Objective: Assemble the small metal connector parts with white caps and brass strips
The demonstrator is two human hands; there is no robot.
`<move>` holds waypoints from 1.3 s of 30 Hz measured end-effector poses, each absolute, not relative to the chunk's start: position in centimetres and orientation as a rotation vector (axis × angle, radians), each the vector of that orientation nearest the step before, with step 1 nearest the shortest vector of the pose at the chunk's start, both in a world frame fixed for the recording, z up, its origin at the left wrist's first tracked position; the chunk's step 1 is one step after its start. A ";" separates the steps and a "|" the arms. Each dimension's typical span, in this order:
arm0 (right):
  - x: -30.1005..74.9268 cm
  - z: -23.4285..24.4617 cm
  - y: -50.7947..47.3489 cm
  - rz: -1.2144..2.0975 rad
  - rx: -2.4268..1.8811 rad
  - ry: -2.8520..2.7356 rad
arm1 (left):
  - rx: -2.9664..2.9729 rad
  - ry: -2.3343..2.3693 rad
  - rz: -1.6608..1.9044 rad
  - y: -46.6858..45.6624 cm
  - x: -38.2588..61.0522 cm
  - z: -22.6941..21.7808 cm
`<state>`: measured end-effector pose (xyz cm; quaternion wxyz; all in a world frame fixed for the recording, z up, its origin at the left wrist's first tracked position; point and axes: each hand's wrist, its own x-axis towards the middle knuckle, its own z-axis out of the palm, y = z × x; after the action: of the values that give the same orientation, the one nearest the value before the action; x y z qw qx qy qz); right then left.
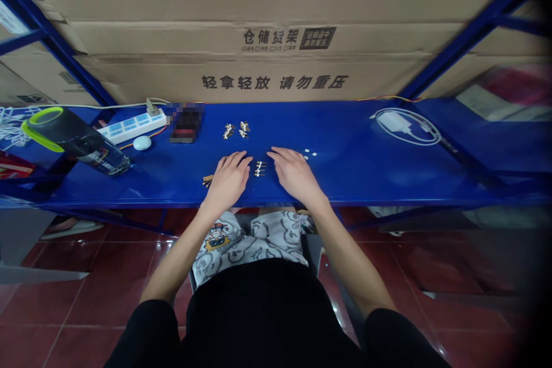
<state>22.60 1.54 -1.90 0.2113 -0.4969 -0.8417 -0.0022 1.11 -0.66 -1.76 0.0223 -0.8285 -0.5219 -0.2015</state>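
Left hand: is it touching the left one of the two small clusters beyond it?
Apart: the head view shows a strip of blue shelf between the left hand and the left cluster.

Cardboard point(267, 6): "仓储货架"; dark label point(318, 38) beside it, "运输途中 请勿重压"; beneath, "轻拿轻放 请勿重压"; upper left, "X40". Bottle point(81, 138): lettering too blurred to read.

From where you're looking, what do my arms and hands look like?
Your left hand and right hand are bare, without gloves, and I see no watch or bracelet on either arm. The left sleeve and right sleeve are short and black, leaving the forearms uncovered. I see no markings on the sleeves.
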 end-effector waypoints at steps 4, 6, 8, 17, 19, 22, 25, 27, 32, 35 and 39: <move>22.7 -2.1 1.6 0.000 -1.371 -2.332 | -2.567 -1.617 -0.625 -0.6 1.1 -1.8; 22.7 -2.2 1.6 0.008 -1.368 -2.328 | -2.567 -1.619 -0.626 -0.6 1.1 -1.8; 22.7 -2.2 1.6 0.014 -1.370 -2.323 | -2.570 -1.620 -0.624 -0.6 1.1 -1.7; 22.7 -2.1 1.6 -0.006 -1.368 -2.319 | -2.578 -1.645 -0.617 -0.7 1.2 -1.5; 22.7 -2.1 1.6 -0.003 -1.368 -2.319 | -2.577 -1.645 -0.617 -0.7 1.2 -1.5; 22.6 -2.0 1.5 0.009 -1.376 -2.322 | -2.577 -1.649 -0.615 -0.8 1.2 -1.5; 22.6 -2.0 1.6 0.019 -1.380 -2.319 | -2.578 -1.645 -0.614 -0.8 1.2 -1.5; 22.7 -2.1 1.6 0.021 -1.379 -2.315 | -2.579 -1.643 -0.613 -0.7 1.2 -1.5; 22.6 -2.0 1.6 0.024 -1.373 -2.310 | -2.578 -1.638 -0.614 -0.6 1.1 -1.6; 22.5 -1.5 1.3 0.115 -1.319 -2.250 | -2.582 -1.631 -0.613 -0.6 1.1 -1.7; 22.4 -0.7 0.7 0.258 -1.147 -2.254 | -2.583 -1.626 -0.621 -0.7 1.1 -1.7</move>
<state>22.44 0.65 -0.74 0.2950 -0.4312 -0.8471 0.0969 1.07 -0.65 -1.73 0.0135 -0.8293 -0.5220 -0.1993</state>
